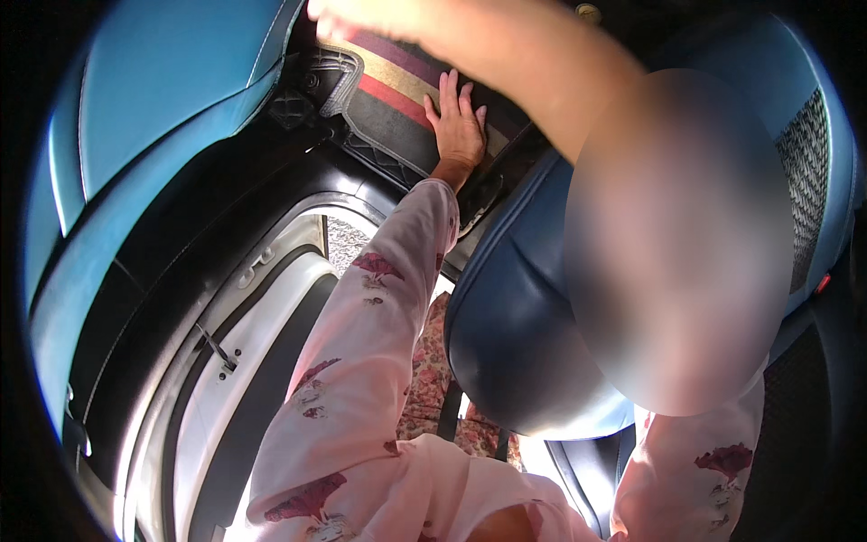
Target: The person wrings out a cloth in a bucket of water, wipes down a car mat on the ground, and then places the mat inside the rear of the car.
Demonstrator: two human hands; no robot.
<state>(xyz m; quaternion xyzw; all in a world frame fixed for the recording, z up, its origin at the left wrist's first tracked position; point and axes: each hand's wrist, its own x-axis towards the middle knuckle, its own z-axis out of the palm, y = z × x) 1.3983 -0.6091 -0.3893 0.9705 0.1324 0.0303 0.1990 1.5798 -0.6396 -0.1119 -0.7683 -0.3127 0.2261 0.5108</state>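
My left hand (459, 132) lies spread on a striped car floor mat (399, 129) with red, tan and maroon bands on dark grey. Its palm faces down and its fingers are apart. Across the top of the view stretches my bare right forearm (515, 61), reaching to the upper left. My right hand (332, 20) is blurred and partly cut off by the top edge, over the far corner of the mat. Whether it holds anything cannot be seen. A raised, quilted black liner edge (386, 159) runs along the mat's near side.
A dark blue leather seat (515, 325) stands to the right of my left sleeve. Light blue upholstery (169, 101) fills the upper left. Below it are a black door-frame trim (176, 251) and a white door edge (223, 386). A blurred oval hides part of the right side.
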